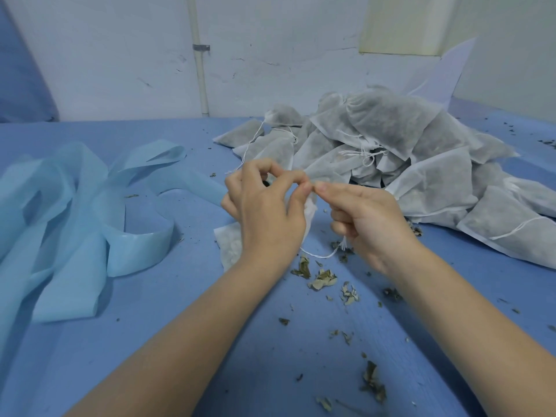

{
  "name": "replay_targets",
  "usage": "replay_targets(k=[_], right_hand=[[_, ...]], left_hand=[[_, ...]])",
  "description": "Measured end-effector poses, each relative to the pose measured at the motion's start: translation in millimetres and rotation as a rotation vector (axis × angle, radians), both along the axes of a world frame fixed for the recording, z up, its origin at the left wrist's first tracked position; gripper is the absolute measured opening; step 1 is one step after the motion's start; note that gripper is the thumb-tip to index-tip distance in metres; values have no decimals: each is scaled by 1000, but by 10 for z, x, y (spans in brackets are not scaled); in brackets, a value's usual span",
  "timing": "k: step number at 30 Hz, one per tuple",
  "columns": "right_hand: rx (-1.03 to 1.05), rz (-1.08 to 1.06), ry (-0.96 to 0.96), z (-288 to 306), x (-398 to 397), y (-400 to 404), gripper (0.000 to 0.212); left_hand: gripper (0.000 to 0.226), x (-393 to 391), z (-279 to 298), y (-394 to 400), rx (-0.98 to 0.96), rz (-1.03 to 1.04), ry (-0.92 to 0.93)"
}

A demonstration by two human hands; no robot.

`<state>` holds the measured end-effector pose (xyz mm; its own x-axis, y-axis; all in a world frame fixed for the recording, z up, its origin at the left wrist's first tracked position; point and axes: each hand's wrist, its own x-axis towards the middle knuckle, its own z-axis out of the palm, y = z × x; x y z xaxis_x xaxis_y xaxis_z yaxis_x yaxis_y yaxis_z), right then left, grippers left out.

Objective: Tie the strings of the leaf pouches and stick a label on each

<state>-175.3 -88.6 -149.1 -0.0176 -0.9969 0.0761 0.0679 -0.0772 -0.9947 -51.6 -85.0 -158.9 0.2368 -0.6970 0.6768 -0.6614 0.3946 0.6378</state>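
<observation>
A white leaf pouch (230, 246) lies on the blue table under my hands, mostly hidden by my left hand (264, 206). My left hand's thumb and fingers are curled and pinch the pouch's gathered neck near the middle of the view. My right hand (364, 219) meets it fingertip to fingertip and pinches the white string (319, 254), which loops down between my wrists to a frayed end. A large pile of filled pouches (406, 152) with loose strings lies just behind, to the right.
Curled strips of light blue backing paper (75, 212) cover the table's left side. Dry leaf crumbs (323, 279) are scattered near my forearms. A white wall with a pipe (200, 70) stands behind the table.
</observation>
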Motion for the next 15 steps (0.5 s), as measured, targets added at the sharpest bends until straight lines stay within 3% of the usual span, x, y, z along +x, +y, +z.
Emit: replay_targets(k=[8, 11, 15], right_hand=[[-145, 19, 3, -51, 97, 16, 9], [-131, 53, -64, -42, 196, 15, 10], [-190, -34, 57, -1, 176, -20, 11]], left_hand=[[13, 18, 81, -10, 253, -172, 146], [12, 25, 102, -2, 249, -161, 148], [15, 19, 123, 25, 188, -82, 114]])
